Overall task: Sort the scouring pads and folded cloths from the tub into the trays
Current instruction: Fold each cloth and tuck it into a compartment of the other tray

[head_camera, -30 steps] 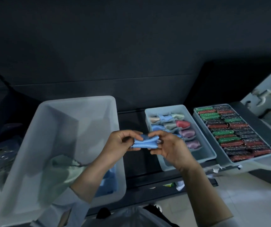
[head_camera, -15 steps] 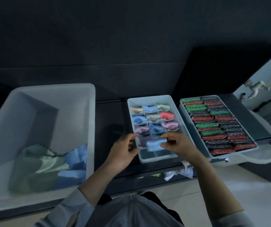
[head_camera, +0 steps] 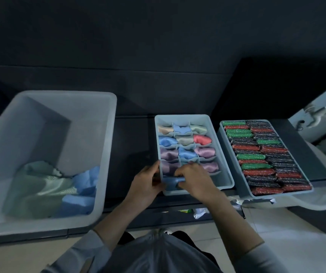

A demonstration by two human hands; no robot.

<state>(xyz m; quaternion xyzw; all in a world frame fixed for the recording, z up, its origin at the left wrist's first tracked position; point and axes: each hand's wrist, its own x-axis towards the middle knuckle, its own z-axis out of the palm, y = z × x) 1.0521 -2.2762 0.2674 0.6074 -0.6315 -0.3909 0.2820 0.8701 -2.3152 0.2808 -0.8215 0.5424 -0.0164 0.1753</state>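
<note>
Right now the blue folded cloth [head_camera: 170, 181] is going into the nearest left compartment of the divided tray [head_camera: 224, 174], and I read this as the placing step, nearly finished. My right hand [head_camera: 192, 180] sits on top of it with the fingers curled down over the fabric, pinching and pressing it into the cell; most of the cloth is hidden under that hand, so I cannot say whether it is fully seated. My left hand [head_camera: 146, 184] is wrapped around the tray's near left wall, holding it steady. Further up the same tray, the compartments already hold folded cloths in blue, purple, pink, beige and green, while the near middle and near right cells look unfilled. Just beside it on the right, the second tray [head_camera: 222, 129] is packed with red, green and dark scouring pads [head_camera: 260, 166] in two rows. Well to the left, the tub [head_camera: 107, 134] holds a loose green cloth [head_camera: 38, 186] and several blue cloths [head_camera: 85, 186]. Next, I judge, the fingers need to let go without dragging the fold open, then the reach goes back to the tub for another cloth, which will want folding first.
</note>
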